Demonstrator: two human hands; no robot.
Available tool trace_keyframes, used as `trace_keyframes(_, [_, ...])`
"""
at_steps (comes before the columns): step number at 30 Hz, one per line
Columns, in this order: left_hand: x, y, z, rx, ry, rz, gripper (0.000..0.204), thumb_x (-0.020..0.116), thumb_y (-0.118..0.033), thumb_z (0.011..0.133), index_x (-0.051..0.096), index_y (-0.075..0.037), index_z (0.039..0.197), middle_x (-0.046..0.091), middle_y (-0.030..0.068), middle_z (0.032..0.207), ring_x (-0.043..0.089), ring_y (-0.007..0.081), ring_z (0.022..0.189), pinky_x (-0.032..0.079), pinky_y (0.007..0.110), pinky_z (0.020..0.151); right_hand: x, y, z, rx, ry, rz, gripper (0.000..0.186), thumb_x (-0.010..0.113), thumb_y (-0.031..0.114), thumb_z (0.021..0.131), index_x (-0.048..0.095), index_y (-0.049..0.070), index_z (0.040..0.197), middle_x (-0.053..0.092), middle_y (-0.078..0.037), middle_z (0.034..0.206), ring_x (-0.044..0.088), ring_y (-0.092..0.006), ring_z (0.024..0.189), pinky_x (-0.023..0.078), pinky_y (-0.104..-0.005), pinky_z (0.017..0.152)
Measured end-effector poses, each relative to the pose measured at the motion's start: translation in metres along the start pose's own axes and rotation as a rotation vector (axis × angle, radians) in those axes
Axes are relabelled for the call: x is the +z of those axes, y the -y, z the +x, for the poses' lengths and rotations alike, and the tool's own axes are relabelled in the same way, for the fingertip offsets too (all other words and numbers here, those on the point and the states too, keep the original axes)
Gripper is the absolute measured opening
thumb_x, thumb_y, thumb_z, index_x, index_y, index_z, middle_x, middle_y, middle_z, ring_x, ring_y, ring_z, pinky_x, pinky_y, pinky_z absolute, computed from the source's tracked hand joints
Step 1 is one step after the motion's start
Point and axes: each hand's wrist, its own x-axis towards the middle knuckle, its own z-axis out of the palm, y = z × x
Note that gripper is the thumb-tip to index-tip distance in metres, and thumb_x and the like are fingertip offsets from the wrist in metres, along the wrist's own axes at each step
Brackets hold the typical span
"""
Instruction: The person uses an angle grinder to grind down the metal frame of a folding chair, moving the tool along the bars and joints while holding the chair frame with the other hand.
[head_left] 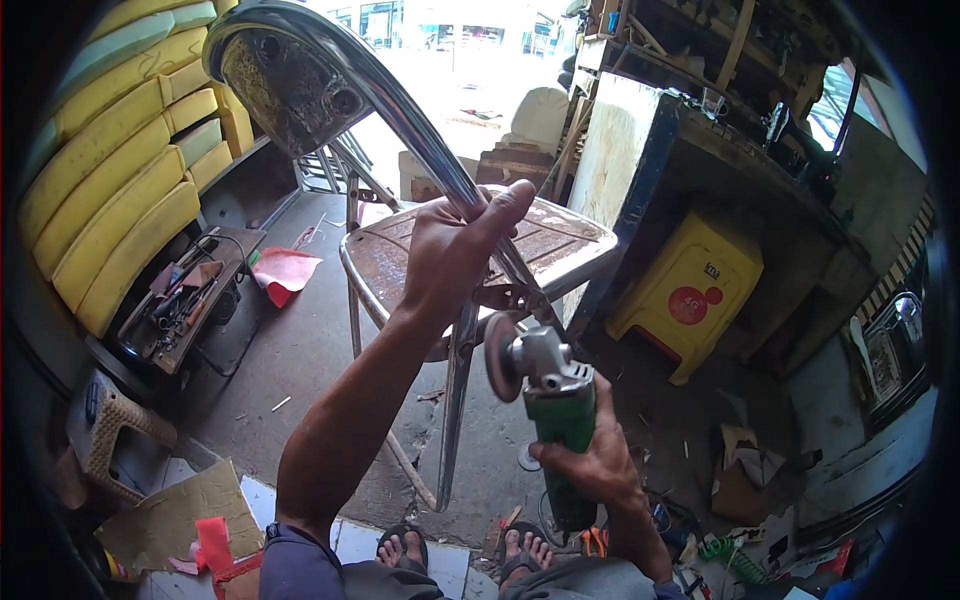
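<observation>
A metal folding chair (pixel 452 400) with a chromed tube frame and a worn, rusty seat (pixel 560 235) stands in front of me. My left hand (pixel 455 240) is wrapped round the tube of its backrest, thumb lying along the tube. The bare backrest plate (pixel 280 95) tilts toward the upper left. In my right hand (pixel 597 450) is a green angle grinder (pixel 560 405), gripped by its body. Its brown disc (pixel 503 357) faces left, close beside the chair's frame below the seat joint; whether they touch I cannot tell.
Yellow foam pads (pixel 110 190) are stacked at the left above a low bench (pixel 190 310) of hand tools. A beige plastic stool (pixel 125 430) stands nearer. At the right is a yellow plastic stool (pixel 690 290) under a workbench (pixel 740 140). Cardboard (pixel 165 520) and scraps litter the floor around my feet.
</observation>
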Motion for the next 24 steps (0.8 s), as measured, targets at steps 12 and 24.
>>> trace_keyframes(12, [-0.012, 0.001, 0.01, 0.053, 0.16, 0.233, 0.05, 0.074, -0.05, 0.089, 0.074, 0.0, 0.098, 0.068, 0.0064, 0.082, 0.063, 0.0115, 0.082, 0.048, 0.028, 0.077, 0.001, 0.002, -0.002, 0.005, -0.042, -0.003, 0.098, 0.084, 0.016, 0.073, 0.026, 0.005, 0.151, 0.061, -0.011, 0.117, 0.062, -0.0202, 0.109, 0.051, -0.0374, 0.095])
trace_keyframes(24, [-0.012, -0.008, 0.006, 0.073, 0.251, 0.282, 0.049, 0.072, -0.049, 0.092, 0.073, 0.0, 0.096, 0.068, 0.0032, 0.082, 0.061, 0.0102, 0.079, 0.047, 0.028, 0.073, 0.005, 0.001, -0.004, 0.016, -0.121, -0.069, 0.101, 0.086, 0.021, 0.074, 0.023, 0.004, 0.152, 0.067, -0.014, 0.113, 0.067, -0.0228, 0.103, 0.053, -0.0386, 0.094])
